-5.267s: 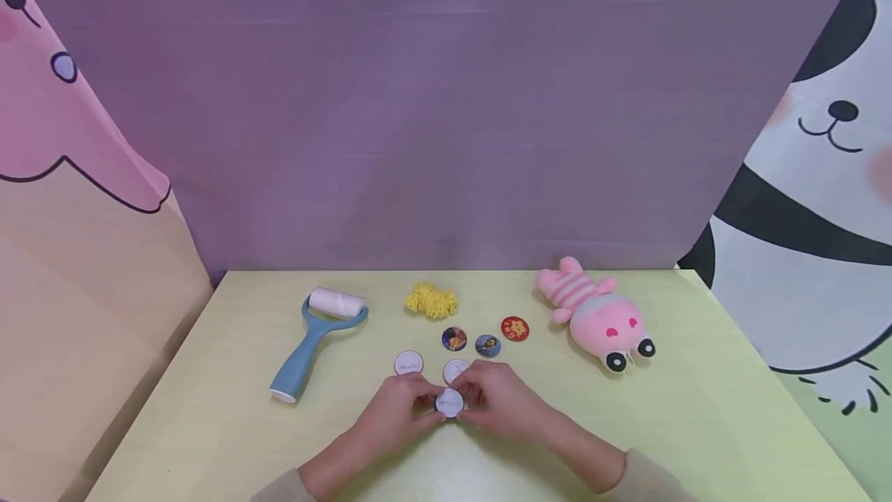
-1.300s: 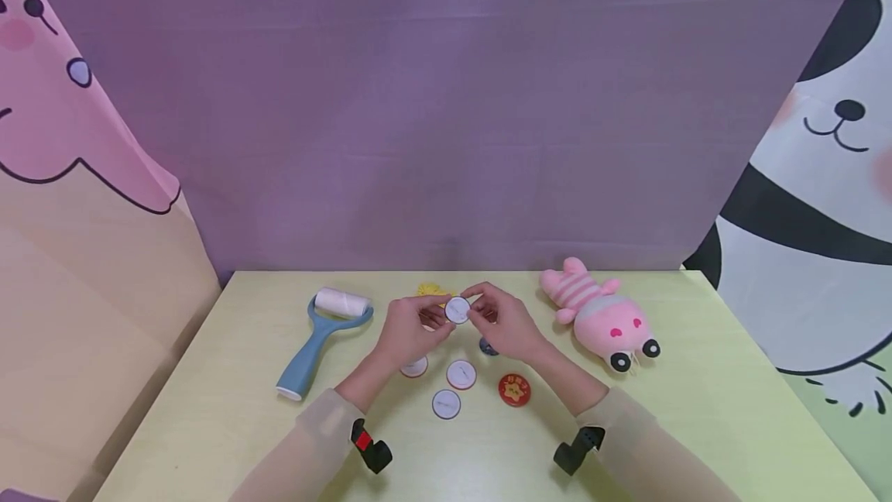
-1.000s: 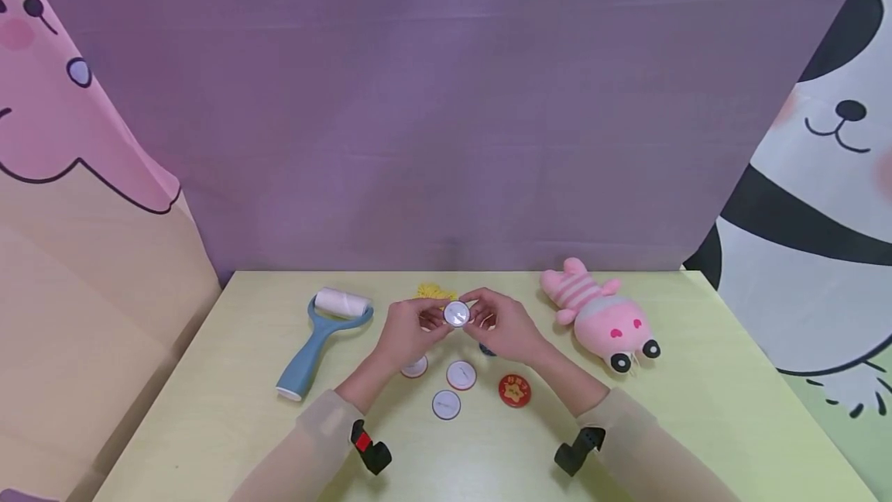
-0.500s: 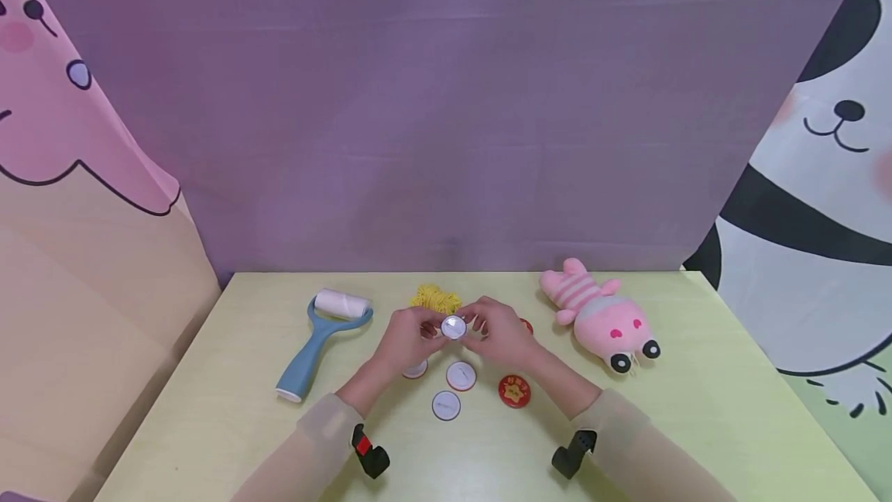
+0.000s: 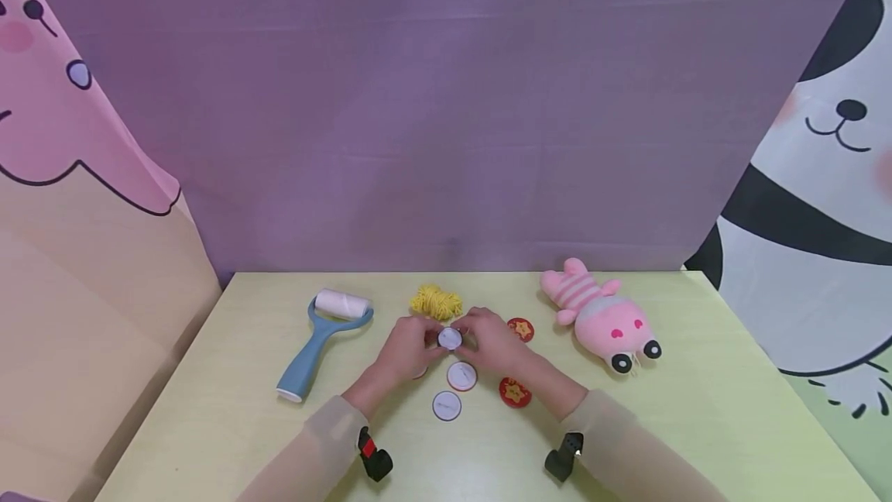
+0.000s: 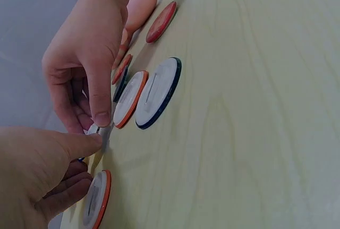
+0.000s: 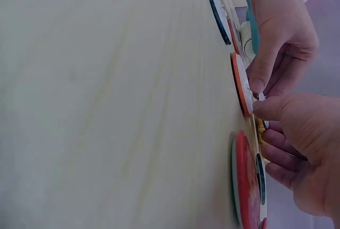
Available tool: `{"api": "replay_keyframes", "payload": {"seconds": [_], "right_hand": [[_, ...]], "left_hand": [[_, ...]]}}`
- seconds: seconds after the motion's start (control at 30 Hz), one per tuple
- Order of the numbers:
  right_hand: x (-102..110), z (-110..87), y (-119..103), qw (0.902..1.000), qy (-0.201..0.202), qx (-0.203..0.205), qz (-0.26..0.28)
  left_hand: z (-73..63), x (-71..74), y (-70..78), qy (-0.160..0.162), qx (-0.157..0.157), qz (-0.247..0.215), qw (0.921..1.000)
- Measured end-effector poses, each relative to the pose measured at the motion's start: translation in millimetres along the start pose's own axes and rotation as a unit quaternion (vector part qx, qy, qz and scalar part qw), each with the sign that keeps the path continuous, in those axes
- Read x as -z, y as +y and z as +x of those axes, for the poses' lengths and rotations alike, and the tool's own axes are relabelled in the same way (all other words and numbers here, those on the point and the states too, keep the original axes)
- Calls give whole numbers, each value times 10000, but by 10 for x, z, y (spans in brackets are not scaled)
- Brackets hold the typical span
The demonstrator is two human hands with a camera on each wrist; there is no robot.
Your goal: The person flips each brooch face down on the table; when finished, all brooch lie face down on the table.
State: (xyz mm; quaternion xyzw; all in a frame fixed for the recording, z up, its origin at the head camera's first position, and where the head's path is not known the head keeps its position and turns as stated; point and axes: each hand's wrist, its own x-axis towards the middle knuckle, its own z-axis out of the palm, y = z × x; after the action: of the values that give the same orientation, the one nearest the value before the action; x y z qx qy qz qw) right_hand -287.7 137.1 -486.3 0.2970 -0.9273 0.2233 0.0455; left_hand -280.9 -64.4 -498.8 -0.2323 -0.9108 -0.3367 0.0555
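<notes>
Pin badge (image 5: 449, 338) is between both hands at the middle of the bench (image 5: 209, 417), white back up, just to the near side of the yellow yarn bundle (image 5: 436, 301). Left hand (image 5: 409, 345) pinches its left edge between thumb and fingers, right hand (image 5: 491, 341) pinches the right edge; neither has let go. Progress, my read: partway. Three badges lie back up on the bench: a red-rimmed badge (image 5: 462, 376), a dark-rimmed badge (image 5: 447, 406) nearer, and an orange-rimmed badge (image 6: 96, 201) by the left hand. Left over, as I judge it: the held one isn't set down, and two badges lie face up right of centre, a far red star badge (image 5: 520, 329) and a near red star badge (image 5: 516, 392), no hand on either. Lint roller (image 5: 307, 359) at left and pink plush toy (image 5: 606, 324) at right are out of it. Hidden: left hand covers most of the orange-rimmed one from the head view; another dark disc (image 7: 261, 179) shows edge-on in the wrist views, can't tell which way up. Held badge's front is out of sight, its pin too small to call fastened or loose, and can't tell if its edge touches the bench.
</notes>
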Motion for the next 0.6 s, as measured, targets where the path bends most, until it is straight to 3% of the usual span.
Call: {"api": "replay_keyframes", "payload": {"seconds": [0.33, 0.47, 0.6], "right_hand": [[-29, 21, -15, 9997, -167, 60, -167], [-28, 27, -5, 9993, -159, 244, -235], [62, -42, 28, 9998, -21, 153, -119]], "left_hand": [[23, -12, -50, -15, 88, 143, 9999], [25, 2, -86, -11, 303, 76, 9995], [12, 47, -81, -43, 421, -162, 9990]]}}
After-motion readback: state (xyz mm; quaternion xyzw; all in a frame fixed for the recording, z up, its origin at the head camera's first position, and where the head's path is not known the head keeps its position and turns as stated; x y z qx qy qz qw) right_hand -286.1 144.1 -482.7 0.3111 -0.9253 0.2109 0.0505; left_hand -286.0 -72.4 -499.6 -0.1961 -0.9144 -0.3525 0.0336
